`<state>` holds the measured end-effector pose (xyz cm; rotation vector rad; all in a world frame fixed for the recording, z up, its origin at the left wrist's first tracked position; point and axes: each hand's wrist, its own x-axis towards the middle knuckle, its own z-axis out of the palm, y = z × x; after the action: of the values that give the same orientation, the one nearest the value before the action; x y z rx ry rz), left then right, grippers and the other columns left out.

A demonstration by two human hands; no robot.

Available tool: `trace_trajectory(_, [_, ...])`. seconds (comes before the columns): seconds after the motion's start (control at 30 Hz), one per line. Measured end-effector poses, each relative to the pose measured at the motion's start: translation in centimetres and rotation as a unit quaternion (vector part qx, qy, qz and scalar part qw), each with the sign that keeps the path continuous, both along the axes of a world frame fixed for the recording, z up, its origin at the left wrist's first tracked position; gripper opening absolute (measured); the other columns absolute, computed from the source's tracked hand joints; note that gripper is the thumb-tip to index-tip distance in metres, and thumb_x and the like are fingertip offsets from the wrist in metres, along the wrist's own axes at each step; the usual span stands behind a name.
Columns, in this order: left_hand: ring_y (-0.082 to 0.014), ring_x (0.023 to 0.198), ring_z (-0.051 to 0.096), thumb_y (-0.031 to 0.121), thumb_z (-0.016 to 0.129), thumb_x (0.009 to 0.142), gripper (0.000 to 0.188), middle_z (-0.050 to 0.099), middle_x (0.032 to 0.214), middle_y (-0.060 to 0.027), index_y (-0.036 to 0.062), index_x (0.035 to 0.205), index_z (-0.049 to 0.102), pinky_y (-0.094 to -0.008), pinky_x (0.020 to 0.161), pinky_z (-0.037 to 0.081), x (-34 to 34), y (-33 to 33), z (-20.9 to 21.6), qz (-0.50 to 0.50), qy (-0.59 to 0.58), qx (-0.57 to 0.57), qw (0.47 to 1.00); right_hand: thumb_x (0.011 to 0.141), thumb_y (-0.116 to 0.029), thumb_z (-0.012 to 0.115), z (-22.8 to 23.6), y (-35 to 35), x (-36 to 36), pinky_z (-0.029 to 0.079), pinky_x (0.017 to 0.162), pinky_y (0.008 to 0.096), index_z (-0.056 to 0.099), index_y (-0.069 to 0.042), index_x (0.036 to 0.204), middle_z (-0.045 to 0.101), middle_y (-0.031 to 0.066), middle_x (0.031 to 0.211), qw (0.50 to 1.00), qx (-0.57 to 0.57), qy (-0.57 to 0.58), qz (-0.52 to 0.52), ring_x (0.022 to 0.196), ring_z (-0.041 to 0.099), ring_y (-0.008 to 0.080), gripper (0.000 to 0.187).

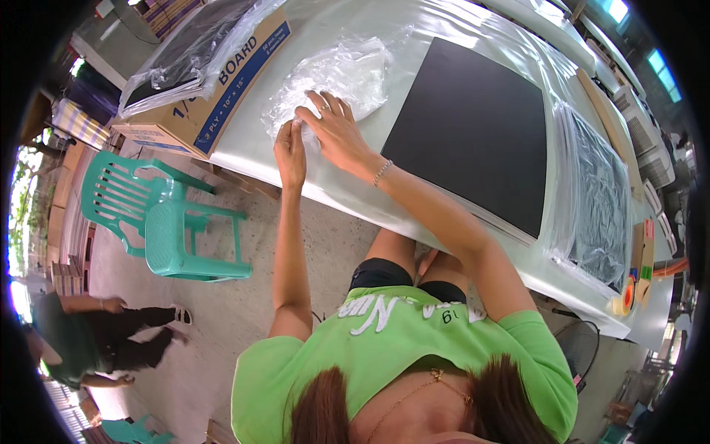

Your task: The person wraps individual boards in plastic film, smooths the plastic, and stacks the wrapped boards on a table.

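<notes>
A crumpled transparent plastic bag (347, 70) lies on the table in front of me. My left hand (291, 154) pinches the bag's near edge between thumb and fingers, at the table's front side. Beside it, my right hand (336, 132) reaches across from the right with its fingers bent over the same edge, the fingertips of both hands almost touching. Exactly how the right fingertips grip the film is partly hidden. Just right of my right hand sits a stack of large black boards (473, 126), its pale lower edges showing along the near side.
The table (333, 194) has a shiny plastic cover. Plastic-wrapped black boards (595, 200) lie at the right, near a tape roll (625, 296). At the left stands a cardboard box (248, 81) with wrapped boards on top. Green plastic chairs (159, 200) and a walking person (96, 333) are on the left.
</notes>
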<state>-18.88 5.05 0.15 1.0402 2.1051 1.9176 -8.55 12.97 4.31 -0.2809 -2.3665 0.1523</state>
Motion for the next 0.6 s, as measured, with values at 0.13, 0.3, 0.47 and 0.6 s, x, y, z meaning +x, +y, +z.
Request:
trace_trajectory(0.13, [-0.0181,0.078,0.050,0.011,0.051,0.092,0.014,0.055,0.085,-0.0094,-0.0019,0.093,0.054,-0.0310,0.073,0.041,4.1,0.5,0.1,0.164,0.084,0.103,0.977,0.072,-0.001,0.062,-0.4,3.2,-1.7,0.036,0.099,0.0451,0.062,-0.008,0.102,0.043,0.0106,0.128,0.999,0.036,-0.028,-0.018,0.115,0.043,0.0286,0.030])
trace_trajectory(0.3, [-0.0365,0.108,0.050,0.007,0.055,0.084,0.030,0.056,0.108,-0.0220,-0.0048,0.112,0.053,-0.0439,0.088,0.039,5.8,2.4,-1.3,-0.028,0.148,-0.007,0.989,0.075,0.002,0.056,1.3,4.4,-2.0,0.041,0.091,0.0390,0.061,-0.004,0.099,0.061,0.0087,0.099,0.999,-0.030,-0.037,0.017,0.100,0.053,0.0250,0.025])
trace_trajectory(0.47, [-0.0345,0.113,0.048,0.018,0.058,0.084,0.037,0.056,0.117,-0.0177,0.0026,0.118,0.053,-0.0441,0.098,0.034,-0.2,5.5,-5.8,-0.049,0.363,-0.073,0.928,0.081,-0.002,0.049,1.8,0.9,-0.1,0.047,0.074,0.0395,0.057,-0.006,0.103,0.064,0.0119,0.089,0.975,-0.169,-0.034,0.139,0.080,0.061,0.0311,0.024])
trace_trajectory(0.6, [-0.0337,0.115,0.046,0.022,0.057,0.084,0.041,0.054,0.121,-0.0158,0.0053,0.121,0.052,-0.0439,0.100,0.032,0.1,7.5,-5.6,-0.035,0.363,-0.223,0.904,0.083,-0.005,0.050,3.8,-0.8,6.6,0.047,0.068,0.0426,0.054,-0.011,0.110,0.064,0.0105,0.092,0.975,-0.186,-0.067,0.097,0.081,0.062,0.0324,0.028])
